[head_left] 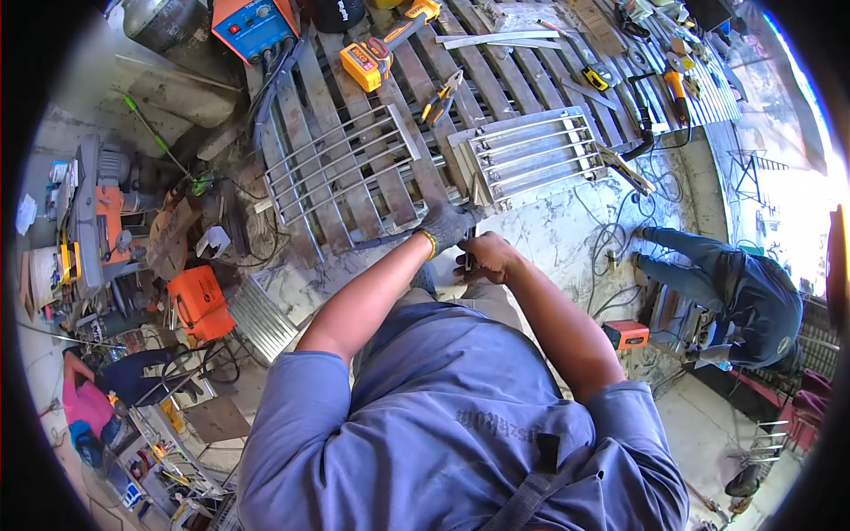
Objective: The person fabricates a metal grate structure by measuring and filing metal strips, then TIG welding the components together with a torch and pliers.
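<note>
Left hand (447, 226) in a grey knitted glove with a yellow cuff, fingers curled tight around the end of a dark rounded handle (385, 239) trailing leftward. Right hand (487, 257) bare, just below the glove, fingertips pressed together on a small thin piece (467, 262), too tiny to identify. Just above the glove, at the near edge of a weathered wooden slat table (522, 75): a silvery steel grille (531, 150), a rectangular frame with straight parallel bars, lying flat. Beside it to the left, a larger grille (341, 173) of thinner rods, slightly skewed. Farther up the slats, yellow-handled pliers (443, 96) and a boxy orange power tool (367, 64). Off to the right, a crouching person (744, 292) in dark blue cloth on the mottled concrete floor.
</note>
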{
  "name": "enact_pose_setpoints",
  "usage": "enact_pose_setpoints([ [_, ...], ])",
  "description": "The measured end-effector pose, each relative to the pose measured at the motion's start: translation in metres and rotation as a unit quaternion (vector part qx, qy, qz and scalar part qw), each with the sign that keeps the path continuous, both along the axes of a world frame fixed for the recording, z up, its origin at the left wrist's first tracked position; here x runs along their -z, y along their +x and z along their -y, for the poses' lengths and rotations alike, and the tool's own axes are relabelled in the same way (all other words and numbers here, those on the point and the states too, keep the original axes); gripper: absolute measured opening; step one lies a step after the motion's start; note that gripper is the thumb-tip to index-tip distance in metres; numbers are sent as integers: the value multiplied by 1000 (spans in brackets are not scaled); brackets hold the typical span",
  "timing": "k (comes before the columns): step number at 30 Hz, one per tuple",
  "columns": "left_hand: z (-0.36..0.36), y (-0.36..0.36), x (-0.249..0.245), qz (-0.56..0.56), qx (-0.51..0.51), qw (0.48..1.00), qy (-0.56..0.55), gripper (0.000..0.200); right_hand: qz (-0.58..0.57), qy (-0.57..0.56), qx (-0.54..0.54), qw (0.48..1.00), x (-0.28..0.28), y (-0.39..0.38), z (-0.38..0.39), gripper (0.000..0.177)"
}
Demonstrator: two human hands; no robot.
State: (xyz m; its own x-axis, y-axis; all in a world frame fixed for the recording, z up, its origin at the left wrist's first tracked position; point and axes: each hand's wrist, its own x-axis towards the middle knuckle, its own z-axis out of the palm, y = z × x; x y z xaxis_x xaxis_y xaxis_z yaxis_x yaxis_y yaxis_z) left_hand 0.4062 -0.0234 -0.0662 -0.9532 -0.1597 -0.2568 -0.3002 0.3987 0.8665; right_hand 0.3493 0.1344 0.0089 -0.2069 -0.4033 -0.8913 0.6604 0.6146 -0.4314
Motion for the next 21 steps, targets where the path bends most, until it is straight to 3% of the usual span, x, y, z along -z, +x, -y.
enact_pose_setpoints([
  [4,-1,-4,-12,35,-5,998,-44,66,-83,21,-74,994,-4,0,9,17],
  [6,-2,-8,-13,79,-28,995,-53,65,-80,54,-9,995,-6,6,13,21],
  [9,-5,-11,-5,71,-19,994,-83,65,-113,62,-31,991,-8,8,12,23],
  [11,-4,-13,11,26,8,993,-118,66,-199,19,-126,972,77,4,-8,25],
  [15,-7,-14,25,12,6,987,-160,69,-289,20,-340,895,52,2,-3,29],
  [17,-7,-15,21,36,-20,992,-122,66,-270,16,-266,925,69,4,-6,30],
  [19,-6,-15,5,70,-44,993,-84,66,-178,57,-58,981,31,12,3,32],
  [21,-9,-13,-9,91,-50,991,-85,66,-309,22,-117,944,92,17,-12,33],
])
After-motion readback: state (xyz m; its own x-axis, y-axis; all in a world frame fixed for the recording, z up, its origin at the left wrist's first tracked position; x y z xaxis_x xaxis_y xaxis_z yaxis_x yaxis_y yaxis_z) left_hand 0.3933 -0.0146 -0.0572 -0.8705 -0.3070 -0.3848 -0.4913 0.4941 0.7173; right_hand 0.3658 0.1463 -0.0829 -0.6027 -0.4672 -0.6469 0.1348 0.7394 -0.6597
